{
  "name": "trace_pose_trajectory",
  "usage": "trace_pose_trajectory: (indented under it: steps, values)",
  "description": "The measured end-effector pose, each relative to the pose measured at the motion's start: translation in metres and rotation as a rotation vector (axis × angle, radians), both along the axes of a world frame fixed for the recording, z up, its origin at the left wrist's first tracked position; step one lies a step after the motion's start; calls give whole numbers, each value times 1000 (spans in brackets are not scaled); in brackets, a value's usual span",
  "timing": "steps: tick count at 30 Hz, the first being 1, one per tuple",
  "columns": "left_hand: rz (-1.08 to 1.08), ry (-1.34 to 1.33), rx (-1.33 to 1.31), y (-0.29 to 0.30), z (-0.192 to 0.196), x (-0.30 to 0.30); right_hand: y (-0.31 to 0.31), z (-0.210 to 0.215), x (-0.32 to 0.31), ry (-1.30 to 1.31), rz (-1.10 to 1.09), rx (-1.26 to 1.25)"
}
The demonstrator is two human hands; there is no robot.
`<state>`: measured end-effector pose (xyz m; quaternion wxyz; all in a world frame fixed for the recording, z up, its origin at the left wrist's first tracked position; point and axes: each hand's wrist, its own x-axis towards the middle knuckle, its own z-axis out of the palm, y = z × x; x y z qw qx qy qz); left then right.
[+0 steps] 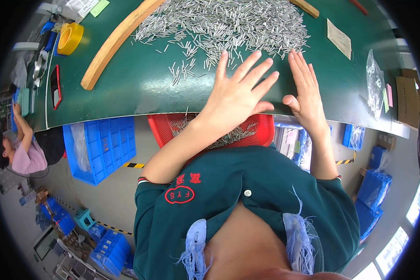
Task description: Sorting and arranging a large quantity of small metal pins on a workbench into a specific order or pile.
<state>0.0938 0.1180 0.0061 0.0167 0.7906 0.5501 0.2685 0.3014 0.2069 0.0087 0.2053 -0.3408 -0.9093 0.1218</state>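
A broad heap of short, thin metal pins (247, 25) lies on the green tabletop (140, 100), thinning into loose pins along its near side. My left hand (238, 88) is over the table at the heap's near edge, fingers spread wide, holding nothing. To its right, my right hand (305, 91) is stretched out with the thumb apart and nothing in it; its fingertips are by the heap's near right edge. Below the table edge, against my body, a red plastic basket (266, 133) contains more pins, partly hidden by my left forearm.
A wooden bar (114, 46) flanks the heap at left, another wooden bar (306, 7) at far right. Left on the table are yellow tape rolls (71, 38) and a red-edged phone (55, 87). A blue crate (100, 149) stands below. Another person (28, 151) is at far left.
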Motion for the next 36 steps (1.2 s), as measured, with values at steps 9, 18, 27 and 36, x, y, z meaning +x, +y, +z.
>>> trace_pose_trajectory:
  steps: [9, 18, 27, 36]
  values:
    - [199, -45, 136, 8, 3, -19, -40, 9, -13, -226, 171, 31]
    - [358, 40, 93, -17, 10, -56, -44, 11, -9, -280, 189, -25]
    - [612, 106, -6, -70, 12, -113, 18, -7, 77, -204, -433, 143]
    - [552, 244, -306, -110, -4, -89, -20, 7, -9, -243, 92, 18]
